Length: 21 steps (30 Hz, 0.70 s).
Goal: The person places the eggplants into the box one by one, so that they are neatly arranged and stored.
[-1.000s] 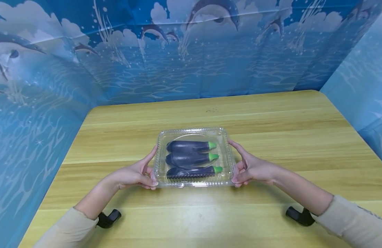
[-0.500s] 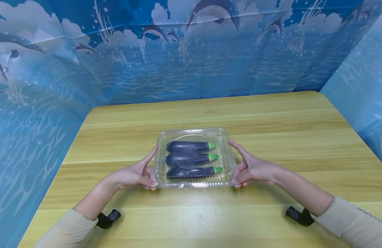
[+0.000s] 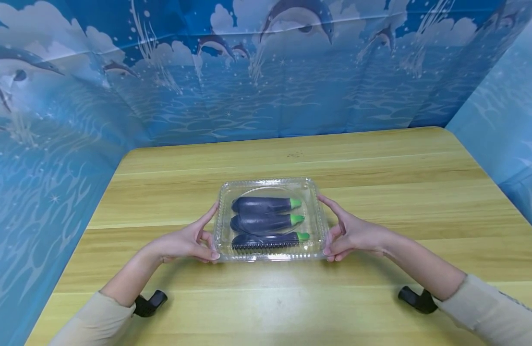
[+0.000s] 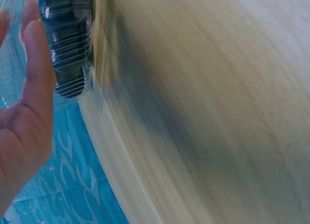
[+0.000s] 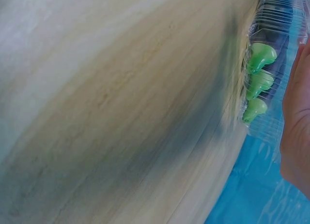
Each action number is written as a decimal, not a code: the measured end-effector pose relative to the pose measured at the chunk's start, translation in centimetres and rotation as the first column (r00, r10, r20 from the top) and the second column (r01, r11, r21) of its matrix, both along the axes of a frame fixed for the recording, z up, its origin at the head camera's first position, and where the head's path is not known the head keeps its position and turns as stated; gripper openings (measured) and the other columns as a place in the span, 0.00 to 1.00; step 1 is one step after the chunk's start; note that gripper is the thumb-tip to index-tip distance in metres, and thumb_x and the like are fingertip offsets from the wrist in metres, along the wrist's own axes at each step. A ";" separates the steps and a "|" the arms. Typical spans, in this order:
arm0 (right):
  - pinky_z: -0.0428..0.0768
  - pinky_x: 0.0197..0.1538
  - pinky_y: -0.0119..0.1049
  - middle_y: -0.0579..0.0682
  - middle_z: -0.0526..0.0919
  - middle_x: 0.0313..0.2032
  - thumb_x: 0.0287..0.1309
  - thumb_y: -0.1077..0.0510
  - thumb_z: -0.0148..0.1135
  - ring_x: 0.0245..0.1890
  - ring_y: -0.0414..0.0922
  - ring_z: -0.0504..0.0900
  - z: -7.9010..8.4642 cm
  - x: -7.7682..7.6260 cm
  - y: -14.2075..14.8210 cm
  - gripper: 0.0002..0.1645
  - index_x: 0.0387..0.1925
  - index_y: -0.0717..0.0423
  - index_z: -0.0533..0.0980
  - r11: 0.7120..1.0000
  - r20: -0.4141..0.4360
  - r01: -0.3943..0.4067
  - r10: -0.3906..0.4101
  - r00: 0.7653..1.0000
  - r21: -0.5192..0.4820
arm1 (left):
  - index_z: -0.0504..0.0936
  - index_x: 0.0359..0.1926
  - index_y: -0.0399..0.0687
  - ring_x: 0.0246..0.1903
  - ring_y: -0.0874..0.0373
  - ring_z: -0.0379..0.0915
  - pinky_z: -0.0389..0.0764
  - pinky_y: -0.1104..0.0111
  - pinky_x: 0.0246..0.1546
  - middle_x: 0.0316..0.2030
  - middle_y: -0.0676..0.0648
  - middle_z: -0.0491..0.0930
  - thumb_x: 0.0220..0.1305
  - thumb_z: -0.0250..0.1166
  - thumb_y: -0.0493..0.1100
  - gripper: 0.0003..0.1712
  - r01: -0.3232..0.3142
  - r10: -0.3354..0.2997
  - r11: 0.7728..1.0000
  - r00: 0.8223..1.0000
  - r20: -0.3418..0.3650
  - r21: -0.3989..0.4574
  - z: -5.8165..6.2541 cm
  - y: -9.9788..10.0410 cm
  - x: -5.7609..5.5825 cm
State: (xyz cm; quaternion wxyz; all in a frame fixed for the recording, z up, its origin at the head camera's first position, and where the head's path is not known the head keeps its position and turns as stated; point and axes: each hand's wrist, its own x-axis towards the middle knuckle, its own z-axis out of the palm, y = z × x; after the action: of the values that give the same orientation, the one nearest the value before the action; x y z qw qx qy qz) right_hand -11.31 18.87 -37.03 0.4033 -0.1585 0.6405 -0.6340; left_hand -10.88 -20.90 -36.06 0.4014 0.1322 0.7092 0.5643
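Note:
A clear plastic clamshell box [image 3: 270, 256] sits in the middle of the table in the head view, its top over the contents. Inside lie three eggplants, one behind another: a far eggplant [image 3: 261, 204], a middle eggplant [image 3: 261, 222] and a near eggplant [image 3: 266, 239], green stem ends to the right. My left hand [image 3: 190, 241] grips the box's left side, thumb at the near corner and index finger stretched along the edge. On the right side my right hand [image 3: 352, 234] holds it the same way. Both wrist views show the ridged box wall beside the fingers.
The wood-grain table [image 3: 279, 307] extends around the box on all sides. Behind it and at both sides hangs a blue curtain [image 3: 292, 96] with dolphins. A black wrist device [image 3: 150, 303] is on the left forearm, another black device [image 3: 417, 300] on the right.
The box and eggplants stay in the same place. Both hands keep their hold, with only a tiny shift of the left forearm and fingers.

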 end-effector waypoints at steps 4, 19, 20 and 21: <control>0.83 0.35 0.45 0.58 0.81 0.28 0.48 0.71 0.64 0.29 0.51 0.83 0.0 -0.1 0.1 0.72 0.69 0.33 0.22 1.000 -0.002 0.002 -0.002 1.000 0.004 | 0.22 0.69 0.74 0.32 0.46 0.78 0.81 0.57 0.38 0.31 0.40 0.76 0.54 0.67 0.32 0.68 0.007 -0.007 1.000 1.000 -0.002 0.007 0.0 0.0 0.0; 0.81 0.38 0.51 0.59 0.82 0.31 0.50 0.69 0.65 0.32 0.55 0.82 0.0 -0.2 0.9 0.72 0.68 0.28 0.21 0.999 -0.016 -0.033 0.033 0.999 -0.003 | 0.22 0.68 0.76 0.34 0.46 0.78 0.81 0.58 0.36 0.33 0.42 0.76 0.56 0.67 0.34 0.66 0.053 -0.053 0.999 0.998 -0.016 0.006 0.3 -0.6 -0.4; 0.81 0.38 0.52 0.59 0.82 0.32 0.50 0.69 0.65 0.33 0.56 0.82 0.1 -0.3 1.0 0.71 0.68 0.28 0.21 0.999 -0.021 -0.038 0.038 0.999 0.000 | 0.22 0.68 0.76 0.34 0.45 0.78 0.81 0.59 0.36 0.34 0.41 0.76 0.56 0.67 0.34 0.66 0.053 -0.053 0.999 0.998 -0.024 -0.002 0.4 -0.8 -0.5; 0.81 0.39 0.53 0.60 0.82 0.33 0.50 0.69 0.65 0.34 0.58 0.82 0.1 -0.4 1.2 0.71 0.68 0.28 0.21 0.999 -0.027 -0.043 0.043 0.999 0.003 | 0.21 0.68 0.75 0.34 0.45 0.78 0.81 0.60 0.35 0.35 0.41 0.77 0.56 0.66 0.35 0.66 0.051 -0.051 0.999 0.998 -0.037 -0.012 0.5 -1.0 -0.6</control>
State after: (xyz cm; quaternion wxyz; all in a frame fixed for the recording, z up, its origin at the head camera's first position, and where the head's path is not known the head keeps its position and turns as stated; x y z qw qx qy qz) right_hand -11.70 20.06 -36.91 0.4085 -0.1804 0.6431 -0.6221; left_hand -11.48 -21.85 -35.56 0.4031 0.1585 0.7162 0.5472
